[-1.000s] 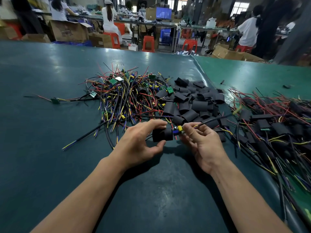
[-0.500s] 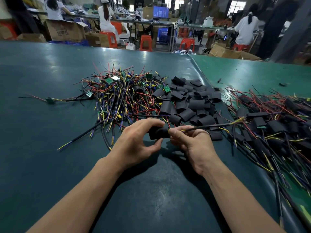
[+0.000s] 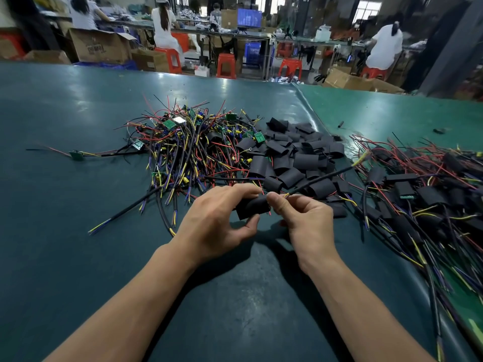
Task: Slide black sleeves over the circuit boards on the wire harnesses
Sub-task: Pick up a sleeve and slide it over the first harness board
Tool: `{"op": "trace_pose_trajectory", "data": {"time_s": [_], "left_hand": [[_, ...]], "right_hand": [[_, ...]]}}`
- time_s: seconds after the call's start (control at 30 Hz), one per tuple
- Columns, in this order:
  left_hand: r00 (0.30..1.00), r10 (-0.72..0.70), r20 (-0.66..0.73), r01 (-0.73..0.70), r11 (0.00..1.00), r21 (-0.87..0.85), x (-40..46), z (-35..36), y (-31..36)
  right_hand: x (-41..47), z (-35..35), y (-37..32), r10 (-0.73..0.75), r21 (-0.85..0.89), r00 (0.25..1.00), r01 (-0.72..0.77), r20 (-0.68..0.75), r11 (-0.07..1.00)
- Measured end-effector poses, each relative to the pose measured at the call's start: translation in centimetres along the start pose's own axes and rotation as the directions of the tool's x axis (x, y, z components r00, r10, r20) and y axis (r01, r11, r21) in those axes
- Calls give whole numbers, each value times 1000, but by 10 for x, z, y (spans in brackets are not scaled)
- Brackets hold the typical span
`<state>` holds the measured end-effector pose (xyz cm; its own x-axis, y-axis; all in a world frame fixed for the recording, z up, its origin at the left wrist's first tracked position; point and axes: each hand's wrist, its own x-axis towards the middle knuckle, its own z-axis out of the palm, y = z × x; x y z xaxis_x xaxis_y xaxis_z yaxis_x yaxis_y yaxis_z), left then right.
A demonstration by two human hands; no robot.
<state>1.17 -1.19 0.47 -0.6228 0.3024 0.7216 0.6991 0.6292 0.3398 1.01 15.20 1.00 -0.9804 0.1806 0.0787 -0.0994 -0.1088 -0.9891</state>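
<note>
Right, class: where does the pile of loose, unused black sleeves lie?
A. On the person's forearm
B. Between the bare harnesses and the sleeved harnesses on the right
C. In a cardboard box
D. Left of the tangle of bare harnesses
B: the loose black sleeves lie between the bare harnesses and the sleeved harnesses.

Near desk: bare dark green desk [image 3: 65, 231] lies open on both sides of the forearms.
Ahead, left: tangle of bare wire harnesses [image 3: 188, 152] blocks the middle; stray leads reach toward the left hand [image 3: 217, 218].
Ahead, centre: heap of black sleeves [image 3: 295, 158] sits just beyond both hands, touching the tangle.
Right: pile of sleeved harnesses [image 3: 423, 194] crowds the right hand [image 3: 305, 220] side, wires trailing down the desk edge.
Far desk: bare surface beyond the heaps.
</note>
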Motion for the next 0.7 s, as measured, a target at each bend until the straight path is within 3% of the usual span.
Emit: {"op": "trace_pose_trajectory", "data": {"time_s": [0.17, 0.37, 0.5, 0.7], "left_hand": [[994, -106, 18, 107, 992, -75, -1, -2, 1], [997, 73, 2, -72, 993, -96, 3, -3, 1], [999, 35, -11, -36, 992, -125, 2, -3, -1], [991, 134, 2, -133, 985, -113, 3, 0, 1]], "right_hand": [[2, -3, -3, 86, 4, 995, -86, 49, 996], [1, -7, -4, -65, -80, 991, 75, 114, 994], [1, -6, -5, -6, 0, 993, 6, 117, 1000], [-3, -5, -2, 7, -15, 991, -5, 131, 1000]]}}
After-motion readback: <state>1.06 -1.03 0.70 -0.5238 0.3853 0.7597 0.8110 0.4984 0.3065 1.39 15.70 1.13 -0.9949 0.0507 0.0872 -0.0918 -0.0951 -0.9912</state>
